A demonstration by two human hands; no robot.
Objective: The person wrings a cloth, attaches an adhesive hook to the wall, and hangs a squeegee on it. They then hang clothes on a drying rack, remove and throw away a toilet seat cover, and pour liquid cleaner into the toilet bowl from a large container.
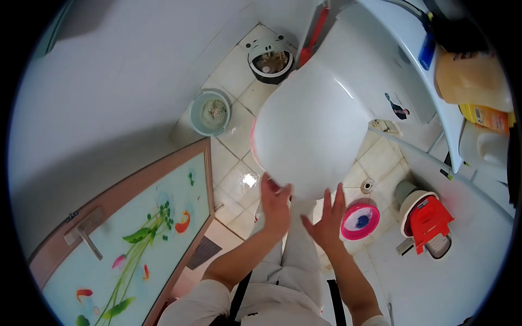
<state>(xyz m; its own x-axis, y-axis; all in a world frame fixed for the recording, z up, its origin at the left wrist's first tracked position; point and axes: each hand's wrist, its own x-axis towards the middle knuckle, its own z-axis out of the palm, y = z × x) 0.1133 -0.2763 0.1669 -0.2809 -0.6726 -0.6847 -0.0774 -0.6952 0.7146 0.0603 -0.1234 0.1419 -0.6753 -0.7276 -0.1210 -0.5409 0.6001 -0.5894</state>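
Observation:
A large, smooth white tub-like thing [307, 125] with a pink edge on its left side stands in front of me; its exact kind is hard to tell. My left hand [276, 204] is at its near left corner, fingers curled around the edge and thumb bent inward. Just off the near right corner is my right hand [327, 220], its fingers spread and the thumb pointing left. Nothing shows in the right hand, and whether its fingertips touch the white thing is unclear.
Left stands a door [163, 212] with painted fish. A light green bucket [209, 113] and an animal-faced bin [270, 60] stand on the tiles. Right are a pink basin [360, 221], a floor drain [367, 186], a red plastic item [429, 223] on buckets, and bottles [472, 79] on a ledge.

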